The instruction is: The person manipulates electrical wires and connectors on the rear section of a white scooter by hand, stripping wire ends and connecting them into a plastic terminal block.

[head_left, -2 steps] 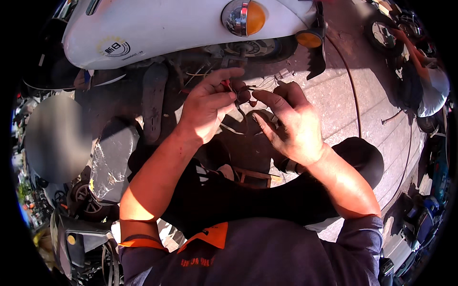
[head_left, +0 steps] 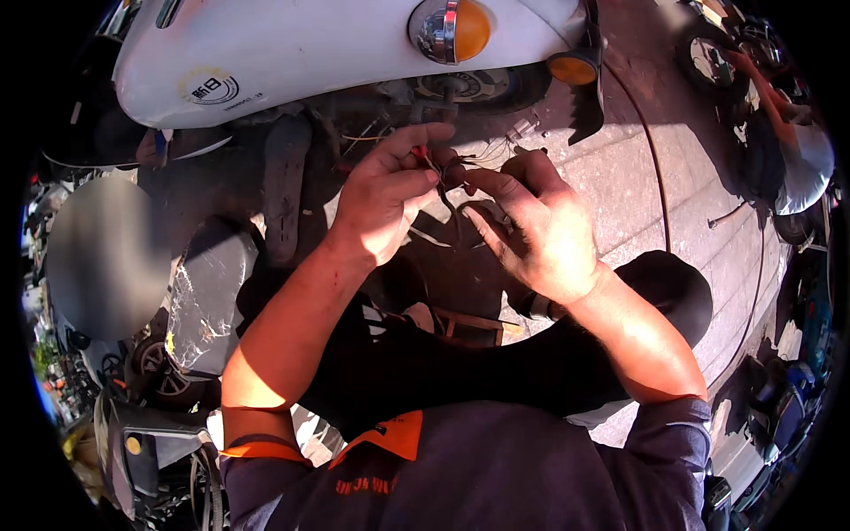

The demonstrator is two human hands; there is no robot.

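Pinches dark wires [head_left: 457,162] in the left hand [head_left: 376,195], with thumb pressed against the bundle and forefinger stretched out above. Sets the bundle in the gap between both hands, over shaded paving [head_left: 620,190] and near the white vehicle panel [head_left: 301,57]. Keeps the right hand [head_left: 551,221] just beside, with thumb and forefinger spread apart and forefinger tip close to the wires; impossible to tell from here whether touching or gripping. Includes a small red piece [head_left: 419,153] by the left fingers and thin pale wires [head_left: 484,161] running toward the right knuckles.

For sound handling, by judgement: hold the left pinch firm and close to the working point; part strands singly with the right fingertips; trace each along its length before any pull; spare the thin strands from tugging; keep any bare ends apart; tilt the bundle toward sunlight for reading colours.

Hard to make out: wire ends, lost among fingers and shadow; exact strand count; curled left fingers, partly hidden; far attachment of the wires, obscured in darkness beneath the panel.
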